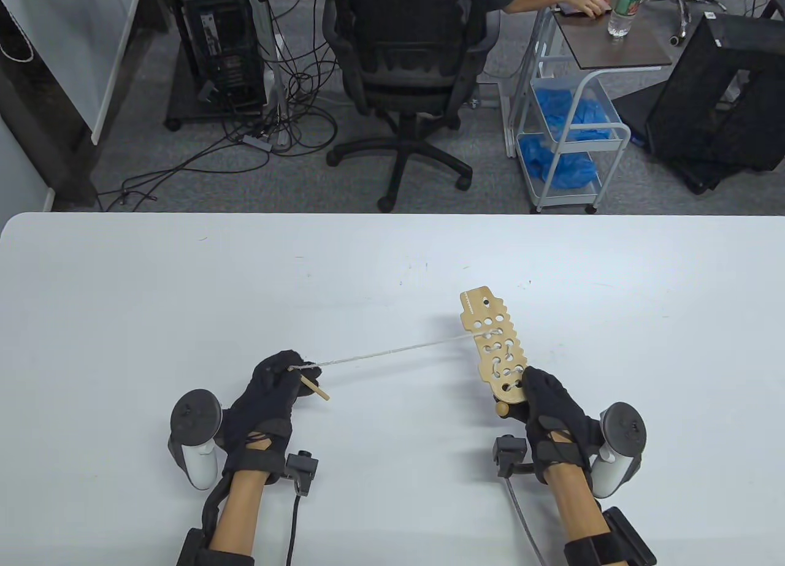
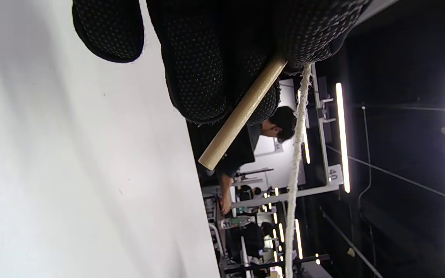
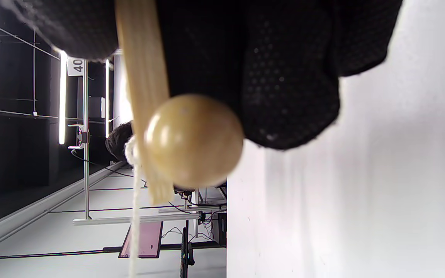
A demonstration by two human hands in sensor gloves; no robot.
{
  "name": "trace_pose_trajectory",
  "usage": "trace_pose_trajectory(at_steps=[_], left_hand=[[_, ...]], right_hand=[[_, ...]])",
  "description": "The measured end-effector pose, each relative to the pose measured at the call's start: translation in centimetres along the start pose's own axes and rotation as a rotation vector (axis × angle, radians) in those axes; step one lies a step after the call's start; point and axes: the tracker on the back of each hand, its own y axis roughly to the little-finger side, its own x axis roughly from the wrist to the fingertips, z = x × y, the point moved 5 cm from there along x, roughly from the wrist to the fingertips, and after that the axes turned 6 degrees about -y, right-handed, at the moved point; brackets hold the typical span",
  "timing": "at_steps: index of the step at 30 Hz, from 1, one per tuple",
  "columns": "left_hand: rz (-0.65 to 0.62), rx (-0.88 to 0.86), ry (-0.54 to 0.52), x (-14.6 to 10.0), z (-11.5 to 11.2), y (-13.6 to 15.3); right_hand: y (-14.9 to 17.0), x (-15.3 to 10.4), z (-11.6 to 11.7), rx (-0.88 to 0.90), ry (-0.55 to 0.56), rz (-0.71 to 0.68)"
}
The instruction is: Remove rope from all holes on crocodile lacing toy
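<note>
The wooden crocodile lacing board [image 1: 493, 342] is lifted at the right of the white table [image 1: 184, 284], its near end gripped by my right hand [image 1: 543, 400]. A wooden bead [image 1: 503, 408] [image 3: 193, 141] hangs at that end beside the board's edge [image 3: 143, 85]. The white rope [image 1: 392, 349] runs taut from a hole in the middle of the board leftward to my left hand [image 1: 282, 382]. That hand pinches the wooden needle stick [image 1: 314, 387] [image 2: 242, 114] where the rope [image 2: 296, 166] joins it. Rope still shows in the holes near my right hand.
Beyond the table's far edge stand an office chair [image 1: 408, 57], a wire cart [image 1: 570, 124] with blue cloths and a side table [image 1: 613, 38] with a bottle, where another person's hand [image 1: 582, 2] rests. Cables lie on the floor.
</note>
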Motion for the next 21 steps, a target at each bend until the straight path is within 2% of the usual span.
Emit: trace_pose_trajectory(at_steps=[10,21], left_hand=[[0.037,0.018,-0.061,0.1,1.6,0.5],[0.048,0.017,-0.06,0.2,1.5,0.8]], right_hand=[[0.2,0.0,-0.3,0.019,0.019,0.011],[0.3,0.0,-0.3,0.012,0.023,0.011]])
